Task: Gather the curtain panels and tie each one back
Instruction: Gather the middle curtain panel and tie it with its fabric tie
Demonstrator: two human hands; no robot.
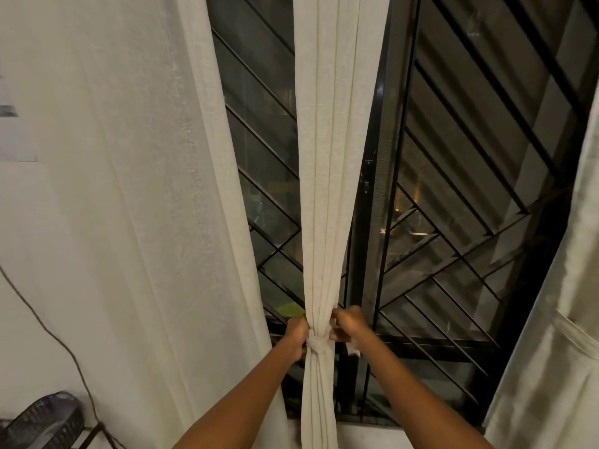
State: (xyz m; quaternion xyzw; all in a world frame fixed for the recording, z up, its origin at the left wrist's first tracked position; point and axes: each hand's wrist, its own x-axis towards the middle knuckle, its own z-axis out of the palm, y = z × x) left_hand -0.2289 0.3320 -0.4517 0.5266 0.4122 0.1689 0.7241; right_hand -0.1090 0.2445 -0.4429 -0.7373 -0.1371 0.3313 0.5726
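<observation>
Curtain panels [129,189], three counted, middle panel [330,189] bunched between both hands, one tie [318,344] round it, left hand [297,335] gripping it, right hand [350,325] pinching it, window grille [470,157] behind, one basket [42,419] below left hand

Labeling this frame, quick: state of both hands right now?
Left hand: closed, gripping the curtain at the tie.
Right hand: closed, gripping the curtain just above the tie.
</observation>
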